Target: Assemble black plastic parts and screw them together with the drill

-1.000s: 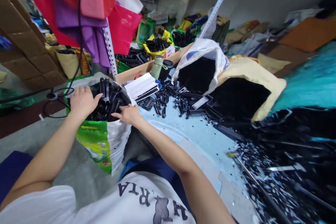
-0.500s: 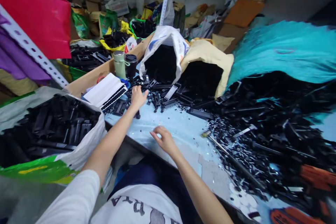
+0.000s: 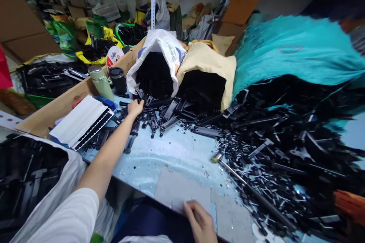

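Observation:
My left hand (image 3: 135,107) reaches far across the light blue table (image 3: 171,152) into a scatter of black plastic parts (image 3: 159,115) spilled in front of two open sacks. Its fingers curl down onto the parts; what they grip is hidden. My right hand (image 3: 201,222) rests at the near table edge on a grey cardboard patch (image 3: 182,190), fingers bent, nothing seen in it. A white sack (image 3: 164,51) and a tan sack (image 3: 207,62) lie open toward me, both full of black pieces.
A big heap of black plastic scrap (image 3: 285,144) covers the right side under a teal sheet (image 3: 291,51). A green flask (image 3: 99,81) and black cup (image 3: 118,79) stand at the left, beside a white stack of strips (image 3: 81,121). A bag of black parts (image 3: 25,174) sits at lower left.
My view swung right, away from the bag of parts. My left hand went from the bag to the loose parts by the sacks. My right hand drew back to the near table edge.

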{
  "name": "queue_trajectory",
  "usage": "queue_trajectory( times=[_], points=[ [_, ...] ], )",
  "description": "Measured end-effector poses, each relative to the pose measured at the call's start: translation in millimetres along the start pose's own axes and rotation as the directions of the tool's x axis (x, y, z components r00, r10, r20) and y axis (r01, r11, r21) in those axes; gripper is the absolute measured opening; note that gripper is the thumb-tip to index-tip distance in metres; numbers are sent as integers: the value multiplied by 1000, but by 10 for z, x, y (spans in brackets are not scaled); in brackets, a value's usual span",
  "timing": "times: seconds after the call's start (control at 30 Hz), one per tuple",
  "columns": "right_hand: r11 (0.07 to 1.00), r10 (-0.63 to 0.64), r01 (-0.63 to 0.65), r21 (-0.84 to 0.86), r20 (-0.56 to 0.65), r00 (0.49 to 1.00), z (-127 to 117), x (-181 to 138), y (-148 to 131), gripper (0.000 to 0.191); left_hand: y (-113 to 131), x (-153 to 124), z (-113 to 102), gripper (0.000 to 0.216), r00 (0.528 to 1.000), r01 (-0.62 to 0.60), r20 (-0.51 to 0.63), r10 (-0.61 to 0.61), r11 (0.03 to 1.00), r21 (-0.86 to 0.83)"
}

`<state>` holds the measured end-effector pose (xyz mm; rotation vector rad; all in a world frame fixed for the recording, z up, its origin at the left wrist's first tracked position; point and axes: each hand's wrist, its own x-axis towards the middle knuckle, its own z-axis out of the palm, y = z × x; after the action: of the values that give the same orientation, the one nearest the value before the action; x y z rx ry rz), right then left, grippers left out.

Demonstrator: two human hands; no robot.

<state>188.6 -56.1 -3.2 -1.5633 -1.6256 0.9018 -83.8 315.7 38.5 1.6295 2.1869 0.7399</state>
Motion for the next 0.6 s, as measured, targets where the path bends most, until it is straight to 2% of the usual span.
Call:
queue_trajectory(
  times=[0.13, 0.2, 0.27, 0.33, 0.43, 0.53, 0.6],
  points=[
    [966, -257, 255, 42, 35, 966, 62, 730, -285, 21, -43, -271, 341, 36, 998, -52, 49, 50, 998, 45],
    [936, -351, 351, -39, 1, 936, 63, 1224, -390, 16, -6, -367, 399, 31, 994, -100, 44, 98, 995, 33],
    [908, -387, 365, -205, -83, 918, 54, 1768, -468, 16, 33, -425, 380, 27, 991, -132, 14, 132, 991, 18],
    [883, -325, 239, -403, -162, 932, 60, 2289, -532, 20, 50, -478, 306, 25, 987, -153, -50, 153, 988, -5],
    [814, -53, -44, -579, -150, 987, 131, 2866, -611, 26, 28, -648, 119, 25, 960, -185, -233, 155, 976, -113],
    [797, 127, -208, -568, -179, 976, 227, 3132, -642, 31, 9, -1015, -171, 26, 915, -233, -384, 120, 937, -261],
    [815, 156, -243, -525, -205, 966, 262, 3190, -640, 35, 37, -1352, -393, 26, 912, -294, -365, 186, 917, -269]
  ],
)
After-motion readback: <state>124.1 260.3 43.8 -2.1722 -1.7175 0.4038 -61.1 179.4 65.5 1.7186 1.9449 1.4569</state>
